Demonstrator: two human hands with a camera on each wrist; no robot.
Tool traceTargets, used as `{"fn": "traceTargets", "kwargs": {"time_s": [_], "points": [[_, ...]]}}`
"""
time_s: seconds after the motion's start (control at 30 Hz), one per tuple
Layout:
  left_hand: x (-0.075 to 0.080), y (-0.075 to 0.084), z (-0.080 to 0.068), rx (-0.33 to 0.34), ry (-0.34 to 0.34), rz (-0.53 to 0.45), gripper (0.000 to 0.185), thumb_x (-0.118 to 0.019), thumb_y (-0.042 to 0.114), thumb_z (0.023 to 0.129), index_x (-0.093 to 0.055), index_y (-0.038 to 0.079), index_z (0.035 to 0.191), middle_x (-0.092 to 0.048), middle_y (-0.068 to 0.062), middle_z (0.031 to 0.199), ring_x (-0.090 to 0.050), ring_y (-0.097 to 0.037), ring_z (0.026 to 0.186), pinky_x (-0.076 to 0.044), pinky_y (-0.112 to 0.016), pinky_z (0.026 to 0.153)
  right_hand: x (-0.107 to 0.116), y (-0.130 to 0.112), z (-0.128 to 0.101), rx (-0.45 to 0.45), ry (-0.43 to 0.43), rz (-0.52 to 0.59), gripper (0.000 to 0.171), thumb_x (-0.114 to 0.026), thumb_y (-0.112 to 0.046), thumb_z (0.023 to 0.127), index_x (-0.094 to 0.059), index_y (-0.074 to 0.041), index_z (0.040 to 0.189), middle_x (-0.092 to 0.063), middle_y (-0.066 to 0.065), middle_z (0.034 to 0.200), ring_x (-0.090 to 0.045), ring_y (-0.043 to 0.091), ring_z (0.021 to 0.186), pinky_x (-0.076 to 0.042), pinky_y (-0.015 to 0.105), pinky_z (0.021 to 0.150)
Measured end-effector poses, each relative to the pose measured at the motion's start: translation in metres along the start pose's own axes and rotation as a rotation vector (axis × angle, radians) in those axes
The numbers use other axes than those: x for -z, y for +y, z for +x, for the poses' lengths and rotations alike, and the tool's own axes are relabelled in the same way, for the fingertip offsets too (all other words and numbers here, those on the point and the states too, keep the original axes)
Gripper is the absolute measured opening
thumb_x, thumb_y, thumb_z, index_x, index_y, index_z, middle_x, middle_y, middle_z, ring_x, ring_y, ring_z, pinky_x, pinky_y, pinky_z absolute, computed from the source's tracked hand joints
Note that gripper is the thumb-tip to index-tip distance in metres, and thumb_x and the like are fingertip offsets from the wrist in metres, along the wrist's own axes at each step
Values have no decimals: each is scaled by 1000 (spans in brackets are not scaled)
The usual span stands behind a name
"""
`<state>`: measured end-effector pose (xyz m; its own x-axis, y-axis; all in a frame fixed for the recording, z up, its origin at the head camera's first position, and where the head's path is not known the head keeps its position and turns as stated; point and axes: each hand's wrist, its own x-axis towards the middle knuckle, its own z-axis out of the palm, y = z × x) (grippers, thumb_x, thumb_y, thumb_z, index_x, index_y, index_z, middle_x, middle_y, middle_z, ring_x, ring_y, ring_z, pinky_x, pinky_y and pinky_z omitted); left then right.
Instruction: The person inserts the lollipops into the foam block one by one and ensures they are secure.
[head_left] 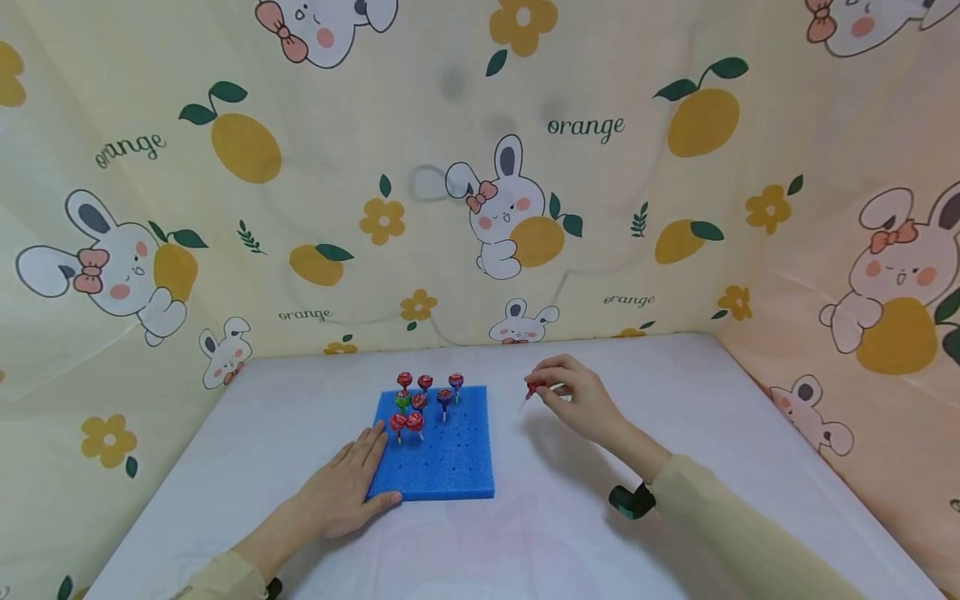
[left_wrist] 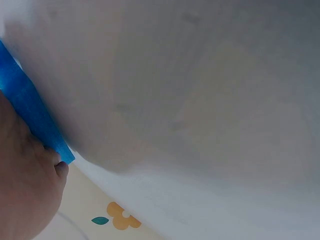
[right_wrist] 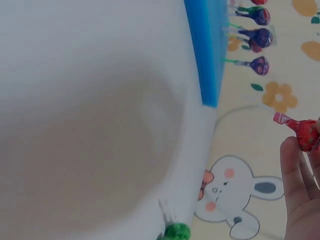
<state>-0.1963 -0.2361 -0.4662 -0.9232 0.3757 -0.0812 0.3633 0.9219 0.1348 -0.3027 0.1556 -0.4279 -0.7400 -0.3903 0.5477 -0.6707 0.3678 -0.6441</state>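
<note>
Bunny-and-fruit wallpaper reads "orange" four times behind the white bench (head_left: 525, 542). Eight lollipops (head_left: 420, 402) stand in one blue foam block (head_left: 450, 454). Right of it, the right hand (head_left: 581, 400) pinches a ninth, red lollipop (head_left: 535, 388); the left hand (head_left: 345, 492) lies flat against the block's left edge.

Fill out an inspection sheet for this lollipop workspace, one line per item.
Surface: white table, covered by a cloth.
Job's things: blue foam block with rows of holes; about eight wrapped lollipops stand upright in its far-left part; one red lollipop is off the block.
Clutter: a green lollipop lies on the table in the right wrist view.
Grippers: left hand rests flat on the block's near-left corner; right hand pinches the red lollipop to the right of the block.
Cables: nothing seen.
Surroundings: yellow backdrop printed with rabbits and oranges on three sides.
</note>
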Motion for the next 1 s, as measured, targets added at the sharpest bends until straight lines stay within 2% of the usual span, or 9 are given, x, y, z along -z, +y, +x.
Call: {"fn": "traceTargets", "kwargs": {"time_s": [0.3, 0.73, 1.0], "points": [[-1, -2, -1, -6, 6, -10, 100, -45, 69, 101, -20, -5, 163, -12, -24, 172, -16, -44, 157, -22, -60, 125, -18, -11, 9, 4, -20, 23, 23, -73, 6, 92, -77, -2, 114, -68, 9, 116, -72, 23, 95, -62, 28, 79], [-1, -2, -2, -15, 24, -21, 99, -47, 68, 101, -22, -6, 162, -15, -25, 171, -18, -45, 157, -23, -60, 125, -42, -26, 22, 42, -58, 59, 23, -75, 1, 93, -78, -9, 114, -69, 6, 118, -72, 20, 96, -62, 28, 80], [-10, -8, 1, -10, 40, 6, 103, -43, 74, 99, -21, -3, 164, -13, -21, 172, -17, -42, 158, -23, -58, 125, -59, -33, 25, 16, -133, 64, 23, -74, -4, 96, -77, -10, 117, -69, 6, 120, -71, 19, 99, -61, 25, 82]]}}
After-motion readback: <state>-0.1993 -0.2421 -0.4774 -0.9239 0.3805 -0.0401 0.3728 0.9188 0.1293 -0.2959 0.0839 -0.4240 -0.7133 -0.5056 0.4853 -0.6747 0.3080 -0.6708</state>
